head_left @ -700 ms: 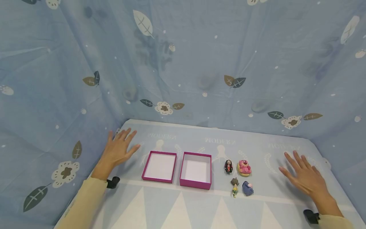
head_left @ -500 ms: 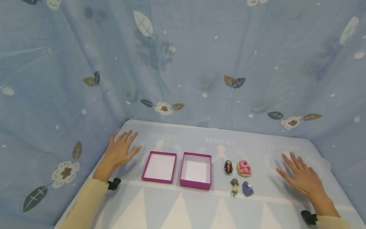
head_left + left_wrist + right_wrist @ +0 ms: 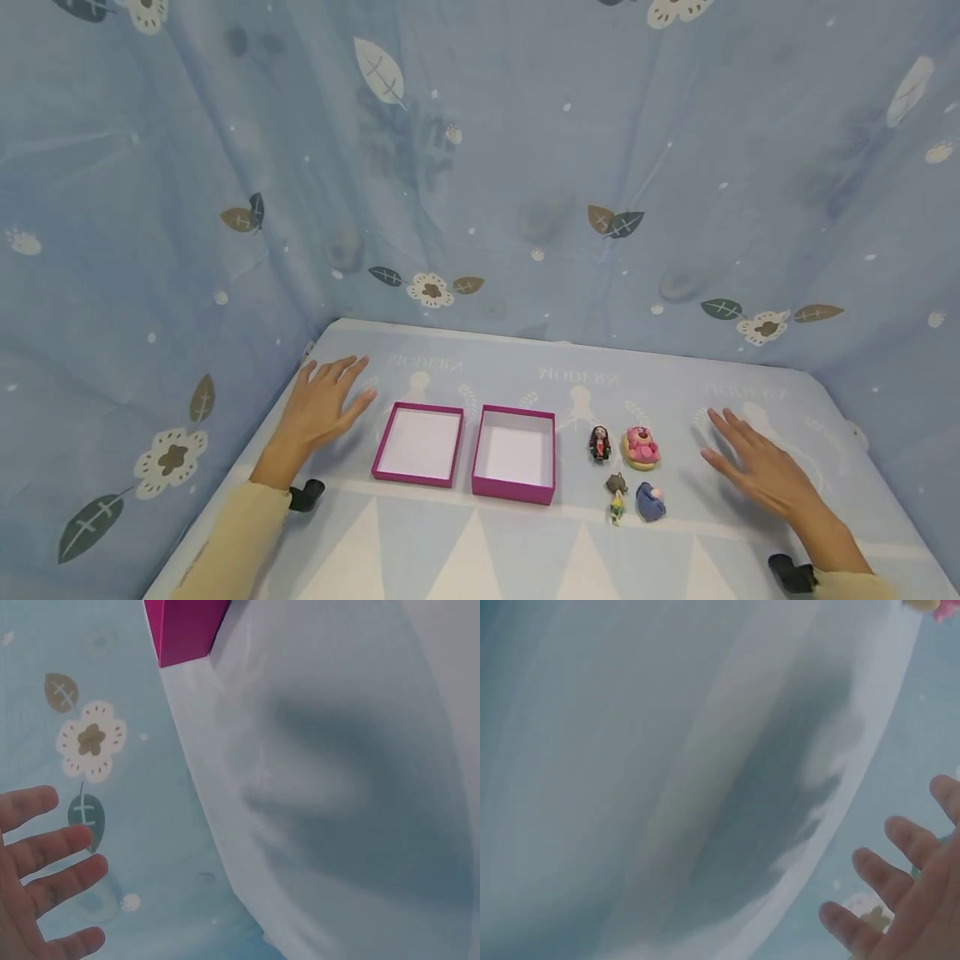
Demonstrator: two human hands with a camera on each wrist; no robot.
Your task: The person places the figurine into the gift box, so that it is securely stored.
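My left hand (image 3: pixel 318 408) hovers at the table's left side with its fingers spread and nothing in them. Beside it lies a shallow magenta-rimmed box lid (image 3: pixel 418 443) with a white inside. Right of the lid stands the deeper magenta box (image 3: pixel 514 454), its top uncovered. My right hand (image 3: pixel 765 471), also spread and holding nothing, is over the right side. Nearest to it are a pink bear figurine (image 3: pixel 641 447) on a yellow ring and a blue figurine (image 3: pixel 650 502). Left of these lie a dark-haired figurine (image 3: pixel 599 444) and a small figurine in green and yellow (image 3: pixel 616 498).
A pale blue patterned cloth covers the table (image 3: pixel 525 558). Blue curtains (image 3: pixel 480 167) with leaves and flowers hang behind and on both sides. Dark wrist cameras (image 3: pixel 307 496) are strapped under both wrists.
My right hand has moved left, toward the figurines. My left hand has shifted slightly right and nearer to me in the view. The head view has tilted up a little; the box, lid and figurines stay put.
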